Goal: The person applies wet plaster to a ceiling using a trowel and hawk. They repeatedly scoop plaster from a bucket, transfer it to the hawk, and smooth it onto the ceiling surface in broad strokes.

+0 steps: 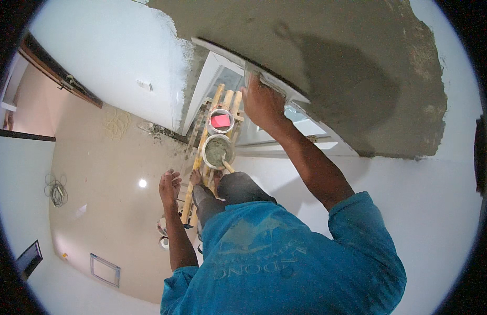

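My right hand (pixel 264 107) is wrapped round the handle of a long, flat plastering trowel (pixel 222 51). The trowel's blade lies along the lower part of the grey, damp-looking plaster (pixel 353 58) on the wall, just above a white-framed window (pixel 214 71). Away from the wall, my left hand (pixel 170 186) hangs with loosely bent fingers apart, holding nothing. Between my arms stands a bucket of grey mortar (pixel 217 149) with a tool's light handle (pixel 228 166) leaning out. Beyond it is a second round bucket (pixel 212 128) containing a pink sponge-like block (pixel 220 121).
My feet are on a narrow platform of pale poles (pixel 187 203), raised above the tan floor (pixel 117 173). Mortar crumbs (pixel 158 132) lie along the wall's foot. Coiled cable (pixel 57 191), pale cord (pixel 116 125) and a rectangular frame (pixel 105 270) rest on the floor.
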